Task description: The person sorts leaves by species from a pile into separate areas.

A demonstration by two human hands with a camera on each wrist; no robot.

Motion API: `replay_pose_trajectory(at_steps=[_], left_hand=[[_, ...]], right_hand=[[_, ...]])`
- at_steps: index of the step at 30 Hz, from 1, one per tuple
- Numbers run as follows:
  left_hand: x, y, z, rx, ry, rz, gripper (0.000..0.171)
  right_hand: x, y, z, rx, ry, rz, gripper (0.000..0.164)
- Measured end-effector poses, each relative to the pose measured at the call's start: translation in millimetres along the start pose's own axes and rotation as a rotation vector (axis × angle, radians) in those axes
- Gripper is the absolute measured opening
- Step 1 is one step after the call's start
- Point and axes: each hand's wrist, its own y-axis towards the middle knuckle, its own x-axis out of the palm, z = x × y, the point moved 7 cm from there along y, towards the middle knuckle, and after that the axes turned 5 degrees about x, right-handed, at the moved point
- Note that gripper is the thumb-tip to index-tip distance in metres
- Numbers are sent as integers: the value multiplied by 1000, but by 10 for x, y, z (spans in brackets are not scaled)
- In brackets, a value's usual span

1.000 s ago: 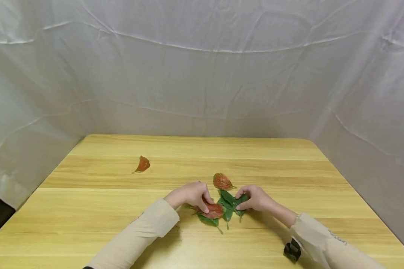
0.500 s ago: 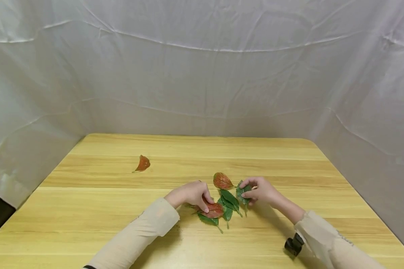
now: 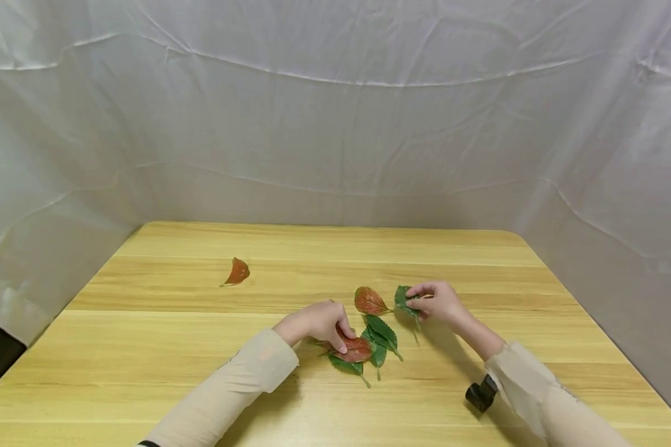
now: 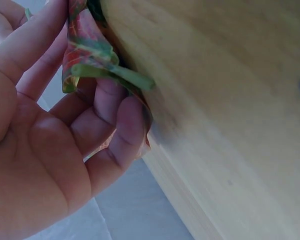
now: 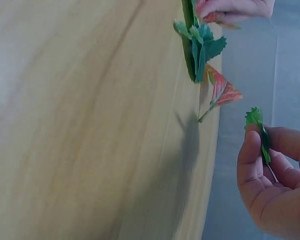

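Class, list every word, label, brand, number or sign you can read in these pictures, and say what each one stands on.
None: no text can be read in any view.
Right sleeve: small dark marks, too small to tell whether they are lettering.
Black device by the right wrist: no readable brand or number.
Green leaf in the right hand: no text visible.
Table: no text visible.

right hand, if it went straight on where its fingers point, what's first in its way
Past the green leaf it pinches, the right hand would probably meet the red leaf to its left first, though it looks raised and might pass over.
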Motion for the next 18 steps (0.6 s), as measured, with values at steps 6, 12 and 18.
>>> replay_pose_trajectory(at_steps=[6, 12, 18], left_hand=[[-1, -3, 4, -6, -15, 1, 24], [-2, -1, 2, -16, -14, -2, 24], [-4, 5, 3, -19, -11, -4, 25]], right_hand=[[4, 119, 47, 30, 22, 23, 29], [2, 262, 77, 45, 24, 40, 37], [21, 383, 48, 33, 33, 52, 34]])
